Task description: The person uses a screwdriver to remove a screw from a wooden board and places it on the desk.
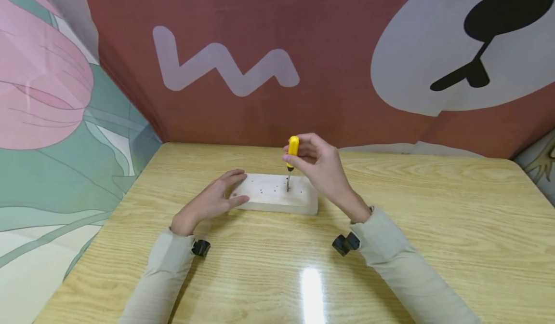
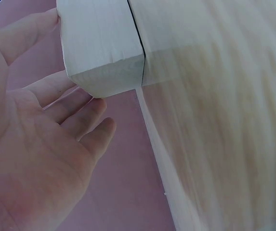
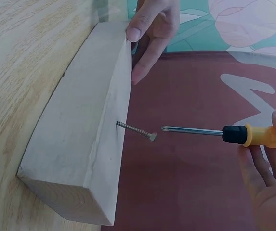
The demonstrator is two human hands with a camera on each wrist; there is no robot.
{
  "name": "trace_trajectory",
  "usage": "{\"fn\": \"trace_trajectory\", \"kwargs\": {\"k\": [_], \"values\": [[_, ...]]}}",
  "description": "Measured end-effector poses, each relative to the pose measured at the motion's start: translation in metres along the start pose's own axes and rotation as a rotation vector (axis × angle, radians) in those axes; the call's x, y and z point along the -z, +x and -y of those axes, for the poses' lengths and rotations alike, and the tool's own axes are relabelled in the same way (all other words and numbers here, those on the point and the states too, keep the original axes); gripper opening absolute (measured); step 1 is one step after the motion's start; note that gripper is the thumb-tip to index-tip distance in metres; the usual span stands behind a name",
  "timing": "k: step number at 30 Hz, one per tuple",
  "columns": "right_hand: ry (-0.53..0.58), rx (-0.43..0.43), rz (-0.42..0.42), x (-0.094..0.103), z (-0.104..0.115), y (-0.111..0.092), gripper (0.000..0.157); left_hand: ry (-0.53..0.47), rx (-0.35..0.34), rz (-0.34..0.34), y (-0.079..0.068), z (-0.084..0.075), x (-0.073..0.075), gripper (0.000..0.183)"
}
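Observation:
A pale wooden block (image 1: pixel 260 199) lies lengthwise on the table, its top dotted with several small dark holes or screws. At its left end my left hand (image 1: pixel 212 198) holds it, thumb at the near edge and forefinger at the far one. The yellow-handled screwdriver (image 1: pixel 293 145) is pinched in my right hand (image 1: pixel 323 165), shaft pointing down. Below it a screw (image 3: pixel 137 130) stands well out of the block, leaning slightly. In the right wrist view, a small gap separates the screwdriver's tip from the screw head.
The light wood-grain table (image 1: pixel 412 247) extends on both sides of the block. Behind it rises a printed reddish-brown cloth (image 1: pixel 338 73), with a flower-patterned cloth (image 1: pixel 43 83) at the left. A black wrist camera (image 1: pixel 346 243) sits at my right cuff.

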State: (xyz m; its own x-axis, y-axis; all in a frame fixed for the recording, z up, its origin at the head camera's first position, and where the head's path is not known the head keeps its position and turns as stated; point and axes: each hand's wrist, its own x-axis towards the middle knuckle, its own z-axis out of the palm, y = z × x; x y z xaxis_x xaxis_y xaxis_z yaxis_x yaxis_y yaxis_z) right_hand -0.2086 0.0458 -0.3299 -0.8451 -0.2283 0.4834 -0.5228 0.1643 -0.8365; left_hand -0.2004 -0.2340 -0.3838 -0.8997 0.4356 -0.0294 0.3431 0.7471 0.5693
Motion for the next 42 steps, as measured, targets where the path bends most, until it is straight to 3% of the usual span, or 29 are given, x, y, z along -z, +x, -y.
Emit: {"fn": "trace_trajectory", "kwargs": {"k": [10, 15, 25, 38, 42], "values": [[-0.035, -0.003, -0.007, 0.014, 0.004, -0.004, 0.033, 0.018, -0.03, -0.024, 0.0, -0.004, 0.0, 0.066], [-0.08, -0.004, -0.015, 0.023, 0.002, -0.007, 0.032, -0.033, -0.064, -0.055, 0.001, -0.014, 0.0, 0.063], [-0.126, -0.002, -0.007, 0.035, 0.001, -0.01, 0.03, -0.069, -0.096, -0.053, 0.016, -0.033, -0.008, 0.059], [-0.178, 0.004, -0.002, 0.048, 0.0, -0.012, 0.028, -0.009, -0.141, -0.023, 0.038, -0.05, -0.015, 0.054], [-0.205, -0.013, 0.002, 0.051, -0.002, -0.014, 0.029, -0.003, -0.183, -0.012, 0.043, -0.052, -0.019, 0.053]]}}
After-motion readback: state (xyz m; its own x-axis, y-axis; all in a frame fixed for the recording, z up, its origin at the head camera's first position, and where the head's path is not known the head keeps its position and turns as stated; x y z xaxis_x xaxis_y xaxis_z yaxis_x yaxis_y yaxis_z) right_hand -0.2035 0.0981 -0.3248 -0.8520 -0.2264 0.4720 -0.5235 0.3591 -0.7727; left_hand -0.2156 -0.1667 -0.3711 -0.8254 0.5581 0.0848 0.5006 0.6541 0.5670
